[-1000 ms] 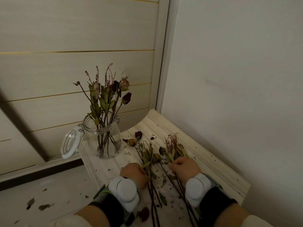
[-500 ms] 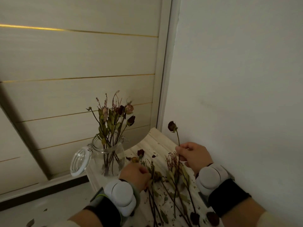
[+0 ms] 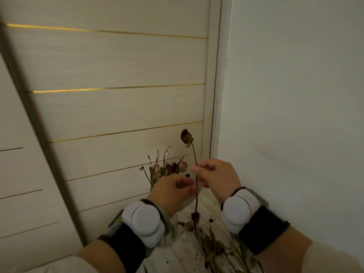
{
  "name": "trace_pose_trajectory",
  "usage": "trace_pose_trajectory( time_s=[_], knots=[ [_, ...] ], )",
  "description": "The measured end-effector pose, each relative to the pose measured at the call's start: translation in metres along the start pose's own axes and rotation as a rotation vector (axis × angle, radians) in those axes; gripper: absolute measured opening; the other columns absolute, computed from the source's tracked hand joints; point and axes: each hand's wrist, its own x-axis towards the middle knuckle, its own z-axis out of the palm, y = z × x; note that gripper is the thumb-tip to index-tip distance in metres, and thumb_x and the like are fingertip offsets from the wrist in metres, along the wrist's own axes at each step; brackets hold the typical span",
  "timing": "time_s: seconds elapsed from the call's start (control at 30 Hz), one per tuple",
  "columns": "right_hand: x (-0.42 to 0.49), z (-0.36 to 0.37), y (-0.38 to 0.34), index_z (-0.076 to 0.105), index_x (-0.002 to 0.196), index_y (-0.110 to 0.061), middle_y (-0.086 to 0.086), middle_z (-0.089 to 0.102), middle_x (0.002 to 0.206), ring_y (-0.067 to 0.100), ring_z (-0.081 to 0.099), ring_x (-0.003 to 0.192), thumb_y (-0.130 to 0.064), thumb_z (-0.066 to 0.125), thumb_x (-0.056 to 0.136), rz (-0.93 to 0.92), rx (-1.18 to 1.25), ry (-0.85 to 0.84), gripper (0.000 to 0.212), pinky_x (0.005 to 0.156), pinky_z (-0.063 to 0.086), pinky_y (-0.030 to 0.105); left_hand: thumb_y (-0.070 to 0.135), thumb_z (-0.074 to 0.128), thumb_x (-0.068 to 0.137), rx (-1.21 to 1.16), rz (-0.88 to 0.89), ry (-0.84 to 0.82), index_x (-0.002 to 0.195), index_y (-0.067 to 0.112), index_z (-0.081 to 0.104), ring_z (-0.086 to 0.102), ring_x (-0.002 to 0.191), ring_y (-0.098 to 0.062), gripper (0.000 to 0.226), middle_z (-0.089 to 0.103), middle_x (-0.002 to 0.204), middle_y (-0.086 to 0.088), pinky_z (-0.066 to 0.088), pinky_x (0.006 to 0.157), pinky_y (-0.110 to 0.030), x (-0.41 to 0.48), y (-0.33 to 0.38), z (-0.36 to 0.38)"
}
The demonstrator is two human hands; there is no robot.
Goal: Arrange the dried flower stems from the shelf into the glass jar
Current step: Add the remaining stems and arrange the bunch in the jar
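Stem (image 3: 196, 201) vertical, bud up, right hand (image 3: 218, 178) pinching.

Single head-worn wide view, forward and down, close over the shelf (image 3: 175, 255), facing the wall (image 3: 295, 95)

The dried rose (image 3: 186, 136) has a dark maroon, almost black head on a thin brown stem, and the bunch behind it (image 3: 173, 167) mixes dusty pink with deep red and olive-brown leaves. The wall panels (image 3: 118, 111) are cream with a faint horizontal grain and skinny gold stripes, right next to a plain off-white wall (image 3: 295, 95). The wrist pucks (image 3: 142, 221) are white on black bands (image 3: 262, 229), and the shelf (image 3: 177, 253) is pale lined wood speckled with dark crumbs.
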Motion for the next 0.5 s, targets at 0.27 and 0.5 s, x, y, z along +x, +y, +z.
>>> trace_pose_trajectory(
  time_s=[0.27,0.5],
  knots=[
    [0.015,0.034,-0.017,0.069,0.098,-0.010,0.003,0.065,0.074,0.014,0.062,0.070,-0.019,0.068,0.083,-0.040,0.016,-0.022,0.017,0.066,0.055,0.022,0.032,0.065,0.084,0.123,0.008,0.049,0.103,0.024,0.070,0.058,0.081,0.000,0.020,0.064,0.086,0.014,0.040,0.076,-0.011,0.013,-0.019,-0.028],
    [0.025,0.054,-0.013,0.069,0.097,-0.010,0.003,0.065,0.074,0.013,0.062,0.068,-0.019,0.067,0.084,-0.074,-0.012,-0.061,0.016,0.066,0.055,0.021,0.029,0.066,0.084,0.100,-0.012,0.054,0.090,0.024,0.070,0.059,0.079,-0.008,0.009,0.063,0.077,0.012,0.049,0.085,-0.024,0.022,-0.038,-0.036]
  ],
)
